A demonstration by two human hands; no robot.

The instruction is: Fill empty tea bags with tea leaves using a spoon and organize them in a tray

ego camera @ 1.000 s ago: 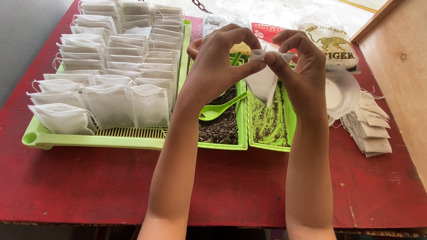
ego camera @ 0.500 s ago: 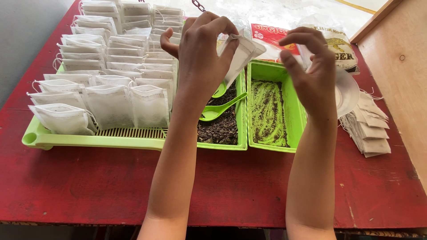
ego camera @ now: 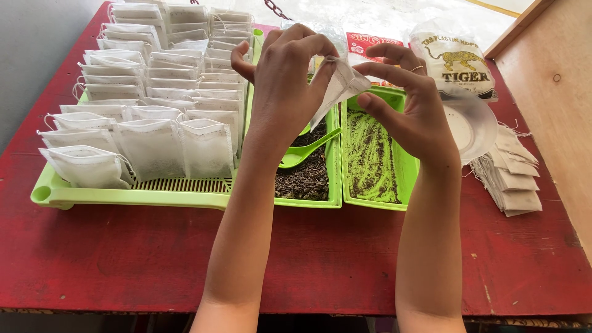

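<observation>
Gripping white tea bag (ego camera: 336,86) w/ left hand (ego camera: 287,80) | right hand (ego camera: 410,105) open beside | red table (ego camera: 123,253), grey floor

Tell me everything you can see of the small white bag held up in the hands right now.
The small white bag looks like thin, slightly see-through filter paper or cloth, flat and creased. It hangs tilted in the air above the two small green trays. The left hand pinches its upper edge between the fingertips; the right hand is open beside its right corner, thumb close to it, contact unclear. Whether it holds any tea cannot be told.

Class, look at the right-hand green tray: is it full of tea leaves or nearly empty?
Nearly empty: right-hand green tray shows mostly bare green floor, only scattered crumbs.
</observation>
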